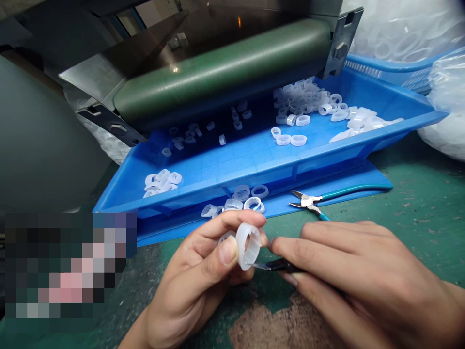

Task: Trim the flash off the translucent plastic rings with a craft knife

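Observation:
Between the thumb and fingers of my left hand (203, 276) is a translucent white plastic ring (244, 247), its opening turned toward the right. Part of another ring (227, 236) shows behind the thumb in the same hand. My right hand (356, 276) is closed around the dark handle of a small knife (279, 265). The thin metal blade reaches the lower inner rim of the ring; I cannot tell whether it cuts in. Just beyond my fingers, several similar rings (241, 193) lie along the front of the blue tray (254, 172).
Diagonal cutters (312, 199) with teal handles lie open at the right. More rings (305, 97) sit in heaps inside the tray. A green conveyor roller (232, 72) overhangs it. Filled plastic bags (450, 102) stand at the right. The green tabletop (417, 203) is worn.

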Motion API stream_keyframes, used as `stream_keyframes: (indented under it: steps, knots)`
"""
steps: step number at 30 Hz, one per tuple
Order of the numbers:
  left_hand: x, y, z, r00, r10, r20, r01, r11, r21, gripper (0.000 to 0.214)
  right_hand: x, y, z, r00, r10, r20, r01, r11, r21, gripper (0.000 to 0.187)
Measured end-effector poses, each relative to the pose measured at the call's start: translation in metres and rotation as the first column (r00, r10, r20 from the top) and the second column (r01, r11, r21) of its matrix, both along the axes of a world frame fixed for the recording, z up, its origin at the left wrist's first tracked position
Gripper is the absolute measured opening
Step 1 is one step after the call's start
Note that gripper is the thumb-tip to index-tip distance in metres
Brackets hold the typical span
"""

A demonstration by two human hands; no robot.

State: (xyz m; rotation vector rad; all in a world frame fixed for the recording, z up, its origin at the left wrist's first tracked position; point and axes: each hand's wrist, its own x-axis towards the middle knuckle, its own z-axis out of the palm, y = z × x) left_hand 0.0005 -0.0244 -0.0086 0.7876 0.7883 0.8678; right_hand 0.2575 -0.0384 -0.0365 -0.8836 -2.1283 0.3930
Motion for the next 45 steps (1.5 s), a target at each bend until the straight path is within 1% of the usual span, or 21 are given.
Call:
stream_keyframes:
  steps: [3,6,10,12,14,18,22,26,29,34,36,40,42,45]
  knots:
    - [0.000,-0.001,-0.001,1.000,0.011,0.002,-0.011,1.000,0.000,0.025,0.001,0.000,-0.001,1.000,0.004,0.006,-0.004,1.000,0.002,0.031]
    - [-0.002,-0.001,-0.003,1.000,0.016,-0.004,-0.016,1.000,-0.003,0.026,0.002,0.001,0.004,1.000,0.000,0.000,0.000,1.000,0.006,0.033]
    - [-0.004,-0.001,-0.006,1.000,0.020,-0.008,-0.020,1.000,0.007,0.026,0.002,0.002,0.010,0.999,-0.010,0.032,0.010,1.000,-0.015,0.036]
    - [-0.005,-0.001,-0.006,1.000,0.019,-0.005,-0.019,1.000,0.011,0.026,0.001,0.002,0.010,1.000,-0.010,0.020,0.010,1.000,-0.007,0.037]
    - [-0.006,-0.002,-0.005,1.000,0.017,-0.002,-0.017,1.000,0.008,0.026,0.000,0.000,0.009,1.000,-0.021,-0.016,0.022,0.999,0.032,0.041]
    - [-0.007,-0.003,-0.004,1.000,0.011,0.004,-0.011,1.000,0.007,0.026,-0.001,0.001,0.013,0.999,-0.044,0.032,0.043,0.999,0.018,0.045]
    - [-0.006,-0.002,-0.004,1.000,0.006,0.006,-0.006,1.000,0.003,0.027,0.000,0.002,0.014,1.000,-0.029,0.007,0.029,0.999,0.014,0.042]
    - [-0.003,-0.001,-0.001,1.000,0.018,-0.014,-0.018,1.000,-0.001,0.026,-0.001,0.002,0.006,1.000,-0.019,-0.021,0.020,0.999,0.027,0.040]
    - [0.001,-0.001,0.004,0.999,0.034,-0.040,-0.034,0.999,-0.018,0.026,0.000,0.002,0.002,1.000,-0.013,-0.018,0.014,0.999,0.029,0.039]
    - [0.005,-0.002,0.014,0.994,0.058,-0.093,-0.062,0.997,-0.044,0.024,0.001,0.001,0.013,0.998,-0.024,0.064,0.025,1.000,-0.017,0.036]
    - [0.004,-0.001,0.013,0.993,0.060,-0.101,-0.064,0.997,-0.041,0.024,-0.001,0.001,0.015,0.996,-0.045,0.082,0.047,0.999,-0.025,0.037]
    - [0.002,0.003,0.004,0.995,0.050,-0.081,-0.052,0.998,-0.021,0.027,-0.003,0.003,0.016,0.997,-0.054,0.060,0.055,0.998,-0.013,0.034]
    - [0.002,0.005,-0.001,0.998,0.043,-0.047,-0.043,0.999,0.003,0.027,-0.003,0.004,0.018,0.999,-0.041,0.004,0.041,0.997,-0.067,0.032]
    - [0.005,0.009,-0.005,0.999,0.042,-0.005,-0.041,0.998,0.054,0.025,-0.004,0.004,0.023,0.983,-0.054,-0.178,0.007,0.967,-0.255,0.032]
